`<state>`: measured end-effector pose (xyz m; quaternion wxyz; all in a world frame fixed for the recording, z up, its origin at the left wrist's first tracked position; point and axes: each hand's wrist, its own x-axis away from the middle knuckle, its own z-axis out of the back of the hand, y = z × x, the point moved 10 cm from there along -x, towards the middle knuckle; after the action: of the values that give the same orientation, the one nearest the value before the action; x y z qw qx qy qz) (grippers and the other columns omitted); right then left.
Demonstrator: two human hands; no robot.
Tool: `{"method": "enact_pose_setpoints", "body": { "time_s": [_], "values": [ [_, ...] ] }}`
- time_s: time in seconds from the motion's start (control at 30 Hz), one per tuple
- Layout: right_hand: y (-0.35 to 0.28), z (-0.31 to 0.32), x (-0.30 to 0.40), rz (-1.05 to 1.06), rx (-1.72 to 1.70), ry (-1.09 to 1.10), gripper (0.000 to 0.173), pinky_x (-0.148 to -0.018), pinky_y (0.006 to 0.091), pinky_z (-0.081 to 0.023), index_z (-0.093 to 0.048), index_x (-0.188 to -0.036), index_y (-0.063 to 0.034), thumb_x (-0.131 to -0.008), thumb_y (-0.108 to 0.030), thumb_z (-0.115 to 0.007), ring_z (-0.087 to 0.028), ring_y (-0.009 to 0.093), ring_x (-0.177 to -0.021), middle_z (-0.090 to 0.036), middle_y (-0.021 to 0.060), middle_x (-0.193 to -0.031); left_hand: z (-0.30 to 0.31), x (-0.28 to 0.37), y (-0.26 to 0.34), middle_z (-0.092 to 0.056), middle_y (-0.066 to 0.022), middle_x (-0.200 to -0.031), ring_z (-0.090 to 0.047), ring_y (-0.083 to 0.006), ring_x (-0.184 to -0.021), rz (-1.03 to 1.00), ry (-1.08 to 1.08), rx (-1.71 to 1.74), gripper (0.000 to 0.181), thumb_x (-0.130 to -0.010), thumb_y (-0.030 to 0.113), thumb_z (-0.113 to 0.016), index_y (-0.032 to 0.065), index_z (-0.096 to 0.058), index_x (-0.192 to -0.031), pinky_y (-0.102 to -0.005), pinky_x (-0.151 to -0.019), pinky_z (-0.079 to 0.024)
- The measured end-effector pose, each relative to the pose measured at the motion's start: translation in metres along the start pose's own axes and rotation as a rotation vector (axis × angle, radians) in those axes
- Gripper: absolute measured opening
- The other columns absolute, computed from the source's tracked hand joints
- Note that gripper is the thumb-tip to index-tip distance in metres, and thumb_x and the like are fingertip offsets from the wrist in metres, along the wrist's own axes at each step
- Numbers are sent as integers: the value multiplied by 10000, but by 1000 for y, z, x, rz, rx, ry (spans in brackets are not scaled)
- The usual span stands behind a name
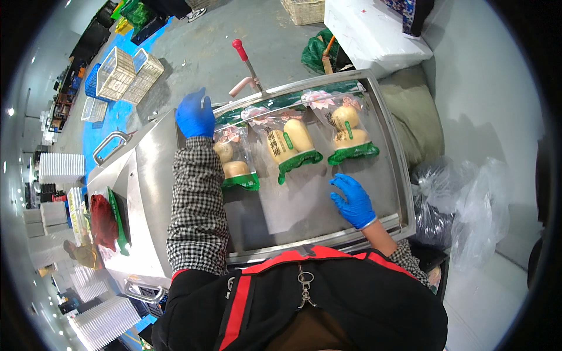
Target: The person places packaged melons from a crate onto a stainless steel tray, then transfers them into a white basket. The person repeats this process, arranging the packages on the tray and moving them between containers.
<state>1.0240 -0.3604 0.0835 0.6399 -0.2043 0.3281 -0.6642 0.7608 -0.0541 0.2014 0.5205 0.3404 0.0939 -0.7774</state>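
Three clear plastic bags with green ends and pink flower prints lie in a row on the steel bed of what looks like a chamber vacuum sealer [246, 215]. Pale root segments fill the left bag [235, 169], the middle bag [299, 137] and the right bag [349, 139]. My left hand [196, 115], in a blue glove, is at the bed's far left corner, just beyond the left bag; whether it grips anything is hidden. Below the right bag hovers my right hand [351, 199], also gloved, fingers spread and holding nothing.
A domed steel lid [149, 193] adjoins the bed on the left, with a red bag [104, 219] on it. Behind the bed rises a red-knobbed lever [240, 50]. Plastic crates [116, 74] stand on the floor. Clear plastic bags [476, 210] lie at right.
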Motion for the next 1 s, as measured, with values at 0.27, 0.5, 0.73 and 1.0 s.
{"method": "enact_pose_setpoints", "body": {
  "time_s": [0.27,0.5,0.73,1.0],
  "values": [
    [44,148,163,-245,368,330,357,-938,407,-405,-567,-1141,-85,-794,-143,-628,-494,344,-1105,-520,181,-1190,3,154,110,-609,-175,-1048,-581,-330,-944,-124,-377,342,401,-776,137,-655,87,-577,-1165,-384,-803,-461],
    [31,262,439,-832,812,590,388,-932,397,-406,-544,-1149,-110,-783,-192,-642,-487,335,-1113,-496,158,-1234,-56,295,147,-546,-155,-1189,-528,-244,-1049,-157,-668,652,551,-780,45,-652,3,-445,-1289,-338,-925,-406],
    [21,226,572,-1001,654,716,409,-948,405,-390,-534,-1158,-27,-786,-159,-640,-496,354,-1103,-534,197,-1175,-90,333,124,-416,-90,-1331,-381,-183,-1210,660,-837,1452,476,-860,87,-572,48,-423,-1311,-380,-958,-399],
    [19,181,382,-402,226,634,380,-968,355,-371,-524,-1178,9,-808,-25,-602,-503,275,-1122,-542,142,-1197,-52,298,82,-594,-198,-1053,-586,-259,-954,501,-554,699,600,-771,305,-698,-28,-484,-1221,-351,-823,-466]
  ]
}}
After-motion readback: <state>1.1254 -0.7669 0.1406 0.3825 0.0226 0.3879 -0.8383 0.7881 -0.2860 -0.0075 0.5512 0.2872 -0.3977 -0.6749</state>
